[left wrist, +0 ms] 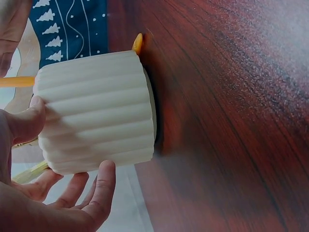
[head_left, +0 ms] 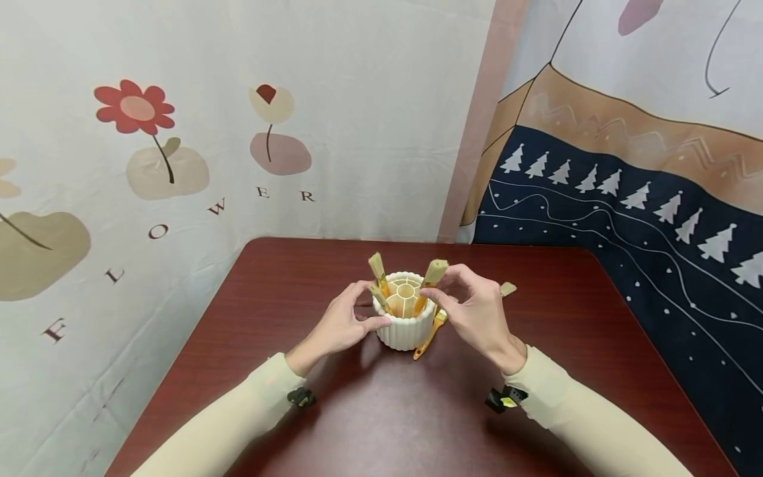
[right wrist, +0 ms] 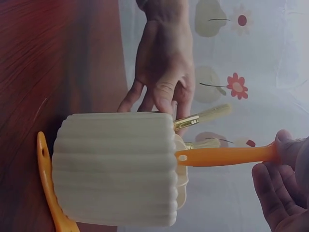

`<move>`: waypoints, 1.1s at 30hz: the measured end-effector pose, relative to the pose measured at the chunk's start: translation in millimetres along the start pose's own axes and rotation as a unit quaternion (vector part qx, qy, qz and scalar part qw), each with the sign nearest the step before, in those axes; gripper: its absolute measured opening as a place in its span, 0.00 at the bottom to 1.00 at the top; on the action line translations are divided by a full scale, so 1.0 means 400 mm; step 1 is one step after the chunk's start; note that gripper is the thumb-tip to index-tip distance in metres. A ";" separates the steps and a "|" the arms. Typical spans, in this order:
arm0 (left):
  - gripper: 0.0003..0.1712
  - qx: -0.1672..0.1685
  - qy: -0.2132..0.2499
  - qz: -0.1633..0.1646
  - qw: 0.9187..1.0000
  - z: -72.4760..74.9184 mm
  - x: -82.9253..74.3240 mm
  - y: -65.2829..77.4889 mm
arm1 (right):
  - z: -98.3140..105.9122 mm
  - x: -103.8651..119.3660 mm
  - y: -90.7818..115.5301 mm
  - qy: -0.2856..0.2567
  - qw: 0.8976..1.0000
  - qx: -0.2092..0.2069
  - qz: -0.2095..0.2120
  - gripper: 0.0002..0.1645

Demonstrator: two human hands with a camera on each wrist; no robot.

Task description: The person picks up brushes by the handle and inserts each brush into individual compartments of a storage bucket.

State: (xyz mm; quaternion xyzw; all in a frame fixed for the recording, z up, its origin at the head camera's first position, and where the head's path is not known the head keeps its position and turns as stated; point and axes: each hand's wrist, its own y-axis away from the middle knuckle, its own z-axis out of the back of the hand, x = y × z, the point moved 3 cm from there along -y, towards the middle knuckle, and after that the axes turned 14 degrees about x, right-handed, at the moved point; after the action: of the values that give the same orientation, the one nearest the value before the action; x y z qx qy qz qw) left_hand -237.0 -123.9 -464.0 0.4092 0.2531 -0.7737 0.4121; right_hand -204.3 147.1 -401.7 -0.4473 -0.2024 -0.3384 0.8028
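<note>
A white ribbed round holder (head_left: 403,336) with a divided insert stands upright on the table. My left hand (head_left: 342,321) grips its left side, thumb at the rim and fingers around the wall. Two paintbrushes stand bristles up in its left compartments, one taller brush (head_left: 377,266) and one lower brush (head_left: 379,298). With thumb and fingertips my right hand (head_left: 479,318) pinches another paintbrush (head_left: 436,270), bristles up, above the holder's right side. The tip of its orange handle (right wrist: 227,156) is at the rim in the right wrist view.
A paintbrush (head_left: 426,343) with an orange handle lies on the table against the holder's right side. Bristles of another brush (head_left: 508,289) show behind my right hand. The dark red table (head_left: 405,424) meets printed cloth (head_left: 381,132) at the back.
</note>
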 end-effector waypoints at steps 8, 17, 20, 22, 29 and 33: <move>0.38 0.007 -0.003 0.012 1.000 -0.002 0.001 -0.002 | -0.009 -0.013 0.010 0.030 0.999 0.026 0.024 0.21; 0.37 0.007 -0.007 0.016 1.000 -0.003 0.005 -0.007 | -0.023 -0.029 0.030 0.059 0.994 0.057 0.066 0.22; 0.37 0.008 -0.001 0.015 1.000 -0.004 0.007 -0.008 | -0.030 -0.032 0.036 0.067 0.991 0.070 0.088 0.24; 0.38 0.007 0.001 0.014 1.000 -0.004 0.009 -0.007 | -0.033 -0.035 0.038 0.067 0.989 0.077 0.106 0.24; 0.38 0.006 0.006 0.011 1.000 -0.002 0.007 -0.007 | -0.057 -0.092 0.045 0.047 0.978 0.078 0.188 0.21; 0.38 0.007 0.002 0.012 1.000 0.000 0.003 -0.007 | -0.060 -0.098 0.046 0.051 0.977 0.085 0.187 0.20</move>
State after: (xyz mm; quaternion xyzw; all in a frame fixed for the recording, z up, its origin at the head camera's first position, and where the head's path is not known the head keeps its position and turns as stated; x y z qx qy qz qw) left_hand -239.7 -122.7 -464.8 0.4165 0.2436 -0.7695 0.4183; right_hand -217.4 147.7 -449.2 -0.3898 -0.1014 -0.1863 0.8961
